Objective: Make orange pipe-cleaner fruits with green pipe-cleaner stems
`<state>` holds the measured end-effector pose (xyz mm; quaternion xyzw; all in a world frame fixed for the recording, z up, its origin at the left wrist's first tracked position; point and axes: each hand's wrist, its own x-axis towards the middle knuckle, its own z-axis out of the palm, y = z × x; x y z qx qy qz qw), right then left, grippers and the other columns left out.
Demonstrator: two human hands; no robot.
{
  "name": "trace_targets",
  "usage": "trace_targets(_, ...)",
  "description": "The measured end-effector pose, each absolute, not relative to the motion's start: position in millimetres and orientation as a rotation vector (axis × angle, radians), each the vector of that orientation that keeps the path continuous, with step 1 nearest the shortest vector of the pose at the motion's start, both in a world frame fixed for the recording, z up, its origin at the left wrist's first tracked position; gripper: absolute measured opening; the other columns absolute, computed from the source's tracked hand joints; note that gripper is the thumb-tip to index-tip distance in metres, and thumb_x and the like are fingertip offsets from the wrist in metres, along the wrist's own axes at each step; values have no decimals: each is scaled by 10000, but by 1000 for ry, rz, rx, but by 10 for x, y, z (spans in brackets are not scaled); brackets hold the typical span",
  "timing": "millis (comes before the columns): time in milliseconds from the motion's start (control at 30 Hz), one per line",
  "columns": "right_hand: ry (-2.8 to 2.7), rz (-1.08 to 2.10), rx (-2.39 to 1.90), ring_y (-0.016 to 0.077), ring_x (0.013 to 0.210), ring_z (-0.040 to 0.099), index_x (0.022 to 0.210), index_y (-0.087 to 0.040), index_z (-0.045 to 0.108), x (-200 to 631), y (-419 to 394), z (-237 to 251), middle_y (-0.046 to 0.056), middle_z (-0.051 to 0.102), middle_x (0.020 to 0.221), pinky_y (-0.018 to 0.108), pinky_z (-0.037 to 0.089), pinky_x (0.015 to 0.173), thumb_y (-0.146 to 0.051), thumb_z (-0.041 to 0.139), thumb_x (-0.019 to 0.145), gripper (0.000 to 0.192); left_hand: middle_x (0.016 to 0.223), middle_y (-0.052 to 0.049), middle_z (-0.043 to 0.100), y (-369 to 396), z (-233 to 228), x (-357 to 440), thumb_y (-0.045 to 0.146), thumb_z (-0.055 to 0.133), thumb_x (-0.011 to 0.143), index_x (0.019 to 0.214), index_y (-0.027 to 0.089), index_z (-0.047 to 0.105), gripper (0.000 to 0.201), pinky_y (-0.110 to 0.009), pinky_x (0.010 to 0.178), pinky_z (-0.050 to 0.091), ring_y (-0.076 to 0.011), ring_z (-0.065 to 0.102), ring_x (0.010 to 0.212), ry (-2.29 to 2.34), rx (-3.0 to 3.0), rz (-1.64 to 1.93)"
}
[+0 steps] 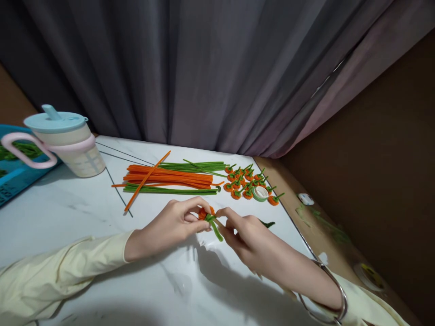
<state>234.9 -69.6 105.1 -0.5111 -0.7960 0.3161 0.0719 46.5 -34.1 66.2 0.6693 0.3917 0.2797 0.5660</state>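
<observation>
Single head-worn view, looking forward and steeply down from the person's own position onto a white tabletop point(68, 213) at close range; a grey curtain point(204, 68) closes the background, a brown wall point(380, 172) the right.

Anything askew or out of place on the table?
One orange pipe cleaner lies diagonally across the otherwise parallel orange bundle and green bundle. Nothing spilled or damaged. Both hands, left hand and right hand, pinch a small orange-and-green piece.
</observation>
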Motion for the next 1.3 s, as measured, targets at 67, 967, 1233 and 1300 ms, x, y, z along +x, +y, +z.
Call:
trace_targets(67, -2415, 866, -1491, 80, 418, 280, 961, -199, 424, 2372, -727, 1003, -85, 352, 526, 198, 209, 427, -151, 366, 891, 103, 600, 70, 506, -336, 668, 466, 214, 612, 762, 838, 205, 560, 92, -184, 434, 262, -68, 427, 465, 896, 1513, 651)
trace_targets(967, -2511, 870, -1552, 66, 418, 267, 802, -172, 504, 2325, -643, 1229, -82, 328, 485, 199, 212, 427, -104, 443, 848, 102, 746, -11, 653, -310, 602, 491, 354, 620, 799, 824, 165, 554, 202, -272, 668, 466, -187, 661, 754, 853, 1335, 663)
trace_targets(1233, -2556, 840, -1571, 67, 433, 318, 832, -169, 530, 2336, -654, 1249, -62, 408, 526, 201, 236, 448, -110, 454, 855, 99, 807, -44, 716, -209, 626, 431, 331, 646, 790, 890, 178, 541, 211, -222, 605, 383, -148, 622, 723, 699, 1211, 444)
trace_targets(1300, -2543, 869, -1560, 66, 453, 343, 829, -161, 543, 2341, -644, 1275, -49, 461, 549, 195, 253, 462, -102, 461, 851, 104, 815, -50, 711, -200, 609, 423, 324, 648, 784, 903, 177, 539, 218, -222, 587, 367, -149, 614, 718, 684, 1199, 428)
